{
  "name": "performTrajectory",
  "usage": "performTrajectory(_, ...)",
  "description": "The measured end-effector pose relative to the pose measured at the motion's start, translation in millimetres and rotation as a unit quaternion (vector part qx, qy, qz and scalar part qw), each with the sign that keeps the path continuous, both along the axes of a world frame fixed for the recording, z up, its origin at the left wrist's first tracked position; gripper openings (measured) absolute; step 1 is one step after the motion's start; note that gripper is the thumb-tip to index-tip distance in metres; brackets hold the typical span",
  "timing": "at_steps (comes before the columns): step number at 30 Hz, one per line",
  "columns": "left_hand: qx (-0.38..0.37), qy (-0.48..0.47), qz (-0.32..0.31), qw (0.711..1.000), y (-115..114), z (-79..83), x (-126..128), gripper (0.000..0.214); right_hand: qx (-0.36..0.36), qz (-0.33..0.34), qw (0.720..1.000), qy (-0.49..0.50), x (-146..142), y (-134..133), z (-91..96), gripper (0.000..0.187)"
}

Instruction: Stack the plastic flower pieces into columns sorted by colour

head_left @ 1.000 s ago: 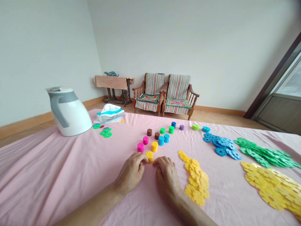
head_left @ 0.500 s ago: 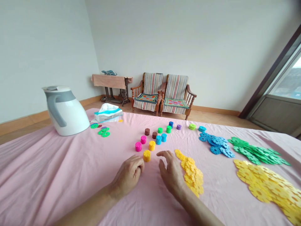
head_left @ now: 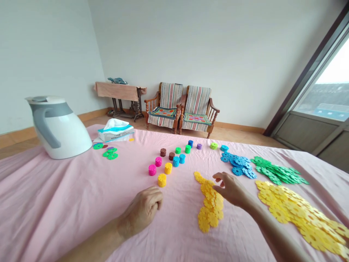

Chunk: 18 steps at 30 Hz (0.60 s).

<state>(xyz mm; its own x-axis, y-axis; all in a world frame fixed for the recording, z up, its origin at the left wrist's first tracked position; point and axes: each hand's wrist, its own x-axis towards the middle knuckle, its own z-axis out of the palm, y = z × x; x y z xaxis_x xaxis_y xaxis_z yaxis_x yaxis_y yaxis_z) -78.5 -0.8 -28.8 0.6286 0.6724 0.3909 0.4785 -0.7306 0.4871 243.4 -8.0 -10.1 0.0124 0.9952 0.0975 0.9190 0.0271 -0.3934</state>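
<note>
My left hand (head_left: 141, 208) rests on the pink cloth with its fingers curled into a loose fist; no object shows in it. Just beyond it stands a short yellow stack of notched plastic discs (head_left: 161, 180), with a second yellow stack (head_left: 168, 168) behind. My right hand (head_left: 230, 187) hovers beside the right edge of a spread pile of yellow flower-shaped discs (head_left: 209, 203), thumb and fingers apart, holding nothing. Farther back are magenta stacks (head_left: 152, 170), brown stacks (head_left: 163, 152), light blue stacks (head_left: 176, 161) and green stacks (head_left: 188, 149).
To the right lie a blue disc pile (head_left: 240, 163), a green disc pile (head_left: 278, 170) and a larger yellow disc pile (head_left: 297, 214). A white jug (head_left: 64, 133) and a tissue box (head_left: 116, 133) stand at left, near loose green discs (head_left: 111, 154). Two chairs (head_left: 195, 109) are beyond the table.
My right hand has moved right, from beside the yellow stacks across to the far side of the small yellow pile. My left hand stays curled near the front yellow stack. The view has turned slightly right.
</note>
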Motion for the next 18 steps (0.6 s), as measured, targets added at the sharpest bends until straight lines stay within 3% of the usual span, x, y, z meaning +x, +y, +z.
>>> performTrajectory(4,0.008,-0.001,-0.006,1.0,0,0.7,0,0.025,-0.014,0.0,1.0,0.018,1,-2,-3.8,0.029)
performTrajectory(10,0.04,0.005,-0.02,0.999,-4,3.9,1,0.026,-0.023,0.023,0.998,0.047,-12,2,-8.5,0.016)
performTrajectory(15,0.06,0.024,-0.042,0.997,-7,4.3,1,0.025,0.028,0.019,0.998,0.061,-12,6,-19.8,0.019)
performTrajectory(18,0.048,0.038,-0.047,0.997,-11,6.0,7,0.024,0.052,-0.001,0.995,0.083,-17,9,-17.4,0.023)
